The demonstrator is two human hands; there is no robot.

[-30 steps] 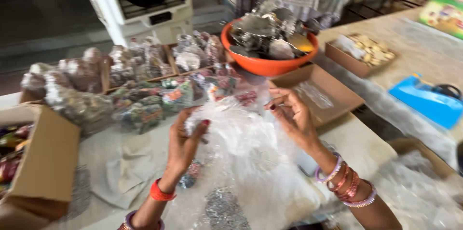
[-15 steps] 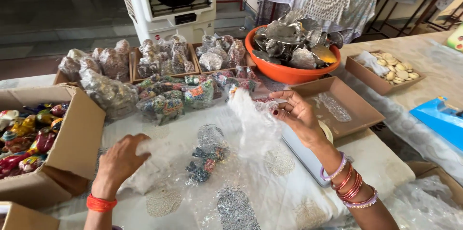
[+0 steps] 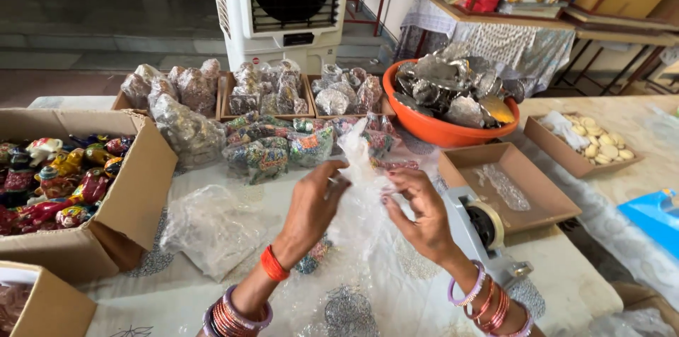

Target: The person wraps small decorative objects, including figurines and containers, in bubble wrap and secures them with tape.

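Both my hands hold one clear plastic bag (image 3: 359, 167) upright above the table. My left hand (image 3: 316, 201) pinches its left side and my right hand (image 3: 417, 210) pinches its right side, fingers curled on the film. Under the bag lie more clear plastic sheets and a small colourful item (image 3: 311, 260) partly hidden by my left wrist. A loose crumpled plastic bag (image 3: 212, 227) lies left of my left hand.
An open cardboard box (image 3: 134, 195) of colourful painted figurines stands at the left. Wrapped bundles (image 3: 276, 146) fill trays behind. An orange bowl (image 3: 438, 132) holds silvery pieces. A tape dispenser (image 3: 481, 227) and a shallow cardboard tray (image 3: 537, 195) sit at the right. A white air cooler (image 3: 279, 4) stands behind.
My left hand has come up from the table at the lower left and taken hold of the bag beside my right hand. The view has shifted left and the bag is held upright.
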